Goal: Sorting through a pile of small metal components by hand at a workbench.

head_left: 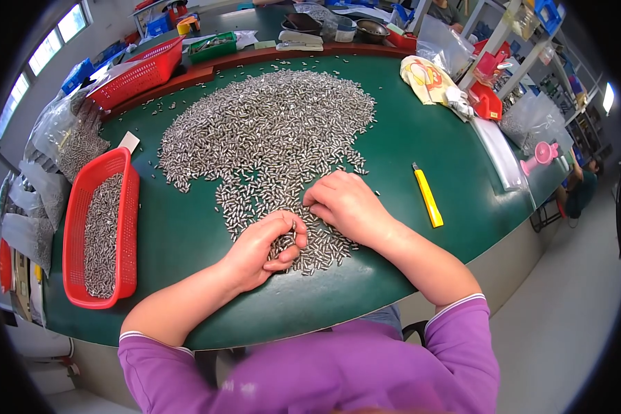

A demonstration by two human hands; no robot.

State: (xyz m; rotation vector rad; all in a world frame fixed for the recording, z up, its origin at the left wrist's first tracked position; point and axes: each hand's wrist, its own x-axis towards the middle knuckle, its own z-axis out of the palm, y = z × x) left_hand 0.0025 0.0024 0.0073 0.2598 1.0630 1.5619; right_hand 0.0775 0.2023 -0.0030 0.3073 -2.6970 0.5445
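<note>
A big heap of small silvery metal pins (269,117) covers the middle of the green table (393,152), and a narrower spread of them runs toward me under both hands. My left hand (261,247) rests at the near end of the spread with its fingers curled round several pins; one shows between thumb and forefinger. Just right of it, my right hand (348,203) is bent down onto the pins, thumb and fingertips drawn together. Whatever its fingertips pinch is hidden behind the hand.
At the left stands a red plastic basket (130,228) partly filled with similar pins, with bags of parts (31,231) beyond it. A yellow cutter knife (428,196) lies right of my hands. More red baskets (141,69), a green tray (214,46) and a patterned cloth (424,78) sit farther back.
</note>
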